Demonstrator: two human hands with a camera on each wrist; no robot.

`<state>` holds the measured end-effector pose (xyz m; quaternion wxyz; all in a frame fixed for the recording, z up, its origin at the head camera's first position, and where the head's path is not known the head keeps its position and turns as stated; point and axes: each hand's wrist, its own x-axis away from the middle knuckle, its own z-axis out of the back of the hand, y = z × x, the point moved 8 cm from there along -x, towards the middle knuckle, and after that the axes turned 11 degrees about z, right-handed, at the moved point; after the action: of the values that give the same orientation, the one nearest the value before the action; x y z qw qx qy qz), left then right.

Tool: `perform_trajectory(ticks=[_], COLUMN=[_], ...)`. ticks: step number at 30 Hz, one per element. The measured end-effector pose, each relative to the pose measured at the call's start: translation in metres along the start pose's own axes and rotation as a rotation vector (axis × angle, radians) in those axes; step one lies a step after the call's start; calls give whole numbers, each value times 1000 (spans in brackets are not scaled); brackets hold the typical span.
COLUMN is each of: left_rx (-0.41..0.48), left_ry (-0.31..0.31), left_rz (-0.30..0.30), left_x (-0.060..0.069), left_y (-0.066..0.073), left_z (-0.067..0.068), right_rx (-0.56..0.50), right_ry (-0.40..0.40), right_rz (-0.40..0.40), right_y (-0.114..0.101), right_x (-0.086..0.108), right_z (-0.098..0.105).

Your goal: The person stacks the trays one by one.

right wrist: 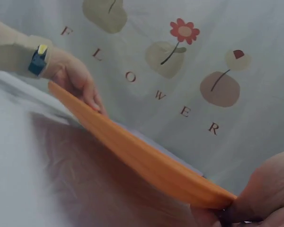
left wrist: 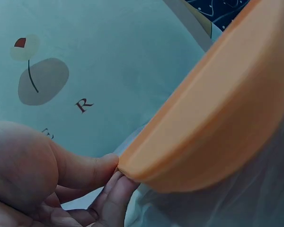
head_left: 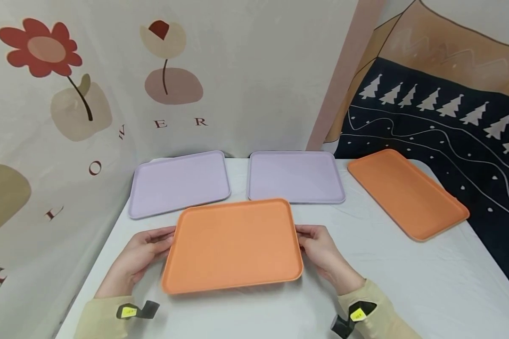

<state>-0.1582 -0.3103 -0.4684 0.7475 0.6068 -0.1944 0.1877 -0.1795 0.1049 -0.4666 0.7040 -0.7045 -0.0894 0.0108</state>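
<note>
Both hands hold an orange tray (head_left: 233, 247) (left wrist: 208, 123) (right wrist: 146, 158) by its two short sides, above the white table, with its shadow below it. The left hand (head_left: 137, 256) (left wrist: 61, 179) pinches the left edge between thumb and fingers. At the opposite edge, the right hand (head_left: 326, 256) (right wrist: 267, 194) grips with its thumb on top and fingers beneath. In the right wrist view the tray is seen nearly edge-on and tilted, the left hand (right wrist: 78, 78) at its far end.
Two lilac trays, one at the left (head_left: 180, 183) and one in the middle (head_left: 296, 176), lie along the back of the white table (head_left: 445, 282). A second orange tray (head_left: 408, 193) lies angled at the right. Behind hang a flower-print cloth (head_left: 258, 70) and a dark tree-patterned cloth (head_left: 432, 122).
</note>
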Motion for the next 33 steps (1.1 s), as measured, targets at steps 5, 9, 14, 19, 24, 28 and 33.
perform_trajectory(ticks=[5,9,14,19,24,28,33], left_rx=[78,118,122,133,150,160,164], left_ry=[-91,-119,-110,-106,-119,-127,-133], left_rz=[-34,-41,-51,-80,-122,-137,-147], left_x=[0,1,3,7,11,13,16], left_y=[3,4,7,13,19,23,27], left_z=[-7,-10,-10,-10,-11,-13,-16], right_rx=[-57,-69,-56,-55,-41,-37,-47], right_ry=[-79,-130,-157,-160,-144,-141,-147], right_rz=[-26,-8,34,59,52,54,58], right_y=[-6,-10,-15,-18,-19,-22,-25], right_x=[1,0,1,1,1,3,4], right_z=[4,7,12,16,20,23,28])
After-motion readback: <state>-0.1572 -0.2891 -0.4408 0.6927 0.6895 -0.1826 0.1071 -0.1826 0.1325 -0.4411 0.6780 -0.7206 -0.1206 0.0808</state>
